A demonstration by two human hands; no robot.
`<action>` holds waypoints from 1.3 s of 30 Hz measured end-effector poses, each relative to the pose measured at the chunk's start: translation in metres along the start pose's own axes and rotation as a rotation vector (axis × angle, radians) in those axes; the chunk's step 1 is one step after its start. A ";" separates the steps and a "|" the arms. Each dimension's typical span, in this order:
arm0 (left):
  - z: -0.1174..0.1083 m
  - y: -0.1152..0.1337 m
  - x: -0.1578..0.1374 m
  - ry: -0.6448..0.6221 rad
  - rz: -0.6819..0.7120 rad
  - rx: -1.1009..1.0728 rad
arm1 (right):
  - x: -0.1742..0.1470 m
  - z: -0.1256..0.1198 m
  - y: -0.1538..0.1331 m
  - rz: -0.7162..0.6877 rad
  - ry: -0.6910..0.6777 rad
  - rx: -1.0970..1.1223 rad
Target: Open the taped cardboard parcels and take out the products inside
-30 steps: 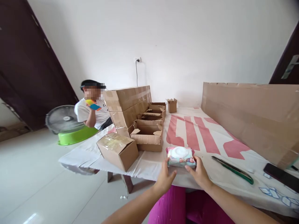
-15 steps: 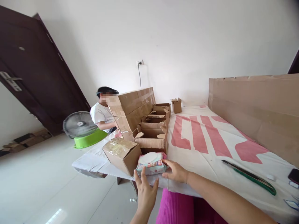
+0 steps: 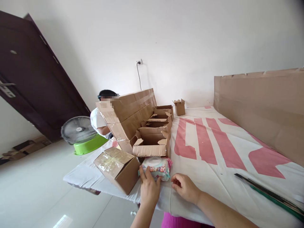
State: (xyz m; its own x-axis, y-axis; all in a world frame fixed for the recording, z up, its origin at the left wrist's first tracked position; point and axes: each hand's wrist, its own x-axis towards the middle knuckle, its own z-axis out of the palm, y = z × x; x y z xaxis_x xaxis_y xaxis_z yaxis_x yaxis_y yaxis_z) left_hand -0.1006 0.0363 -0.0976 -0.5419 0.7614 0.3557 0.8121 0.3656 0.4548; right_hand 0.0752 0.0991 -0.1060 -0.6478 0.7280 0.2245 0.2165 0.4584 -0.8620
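Shifted left since the earliest frame, the wipes pack (image 3: pixel 158 167) lay in front of the nearest open carton (image 3: pixel 149 150), beside a taped box (image 3: pixel 115 166). Setting down looked done: the right hand (image 3: pixel 186 187) curled loosely, free; the left hand (image 3: pixel 150 189), fingers spread against it, had not yet come away.

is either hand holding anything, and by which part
Nothing is clearly held. The left hand touches the near side of the rectangular white-lidded pink-and-teal plastic pack; the right hand is apart from it.

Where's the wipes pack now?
Low centre in the head view: the wipes pack lies right of the taped box, in front of the nearest open box, left hand on it.
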 end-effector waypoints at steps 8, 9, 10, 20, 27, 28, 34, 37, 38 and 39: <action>0.014 0.002 0.028 0.012 0.069 -0.010 | -0.006 -0.002 -0.006 -0.004 -0.051 -0.098; 0.015 0.003 0.030 0.007 0.072 -0.008 | -0.006 -0.002 -0.008 -0.001 -0.061 -0.102; 0.016 0.003 0.032 0.004 0.074 -0.007 | -0.006 -0.003 -0.009 0.001 -0.068 -0.105; 0.028 0.020 0.058 -0.061 0.042 0.011 | -0.007 -0.003 -0.010 0.028 -0.096 -0.126; 0.046 0.036 0.098 -0.062 0.020 -0.042 | -0.006 -0.004 -0.013 0.040 -0.101 -0.147; 0.050 0.038 0.106 -0.062 0.013 -0.043 | -0.005 -0.005 -0.013 0.041 -0.101 -0.148; 0.070 0.047 0.143 -0.052 -0.022 -0.056 | -0.004 -0.008 -0.010 0.024 -0.116 -0.125; 0.077 0.047 0.157 -0.031 -0.032 -0.068 | -0.005 -0.009 -0.007 0.021 -0.115 -0.108; 0.079 0.046 0.160 -0.021 -0.037 -0.071 | -0.005 -0.010 -0.006 0.019 -0.114 -0.104; 0.081 0.046 0.162 -0.009 -0.044 -0.075 | -0.005 -0.010 -0.005 0.018 -0.114 -0.101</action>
State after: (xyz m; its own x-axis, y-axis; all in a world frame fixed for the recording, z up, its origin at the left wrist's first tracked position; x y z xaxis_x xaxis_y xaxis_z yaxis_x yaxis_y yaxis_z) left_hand -0.1339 0.2200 -0.0854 -0.5746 0.7505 0.3263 0.7688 0.3584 0.5296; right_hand 0.0850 0.0984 -0.0981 -0.7204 0.6767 0.1520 0.2974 0.4994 -0.8137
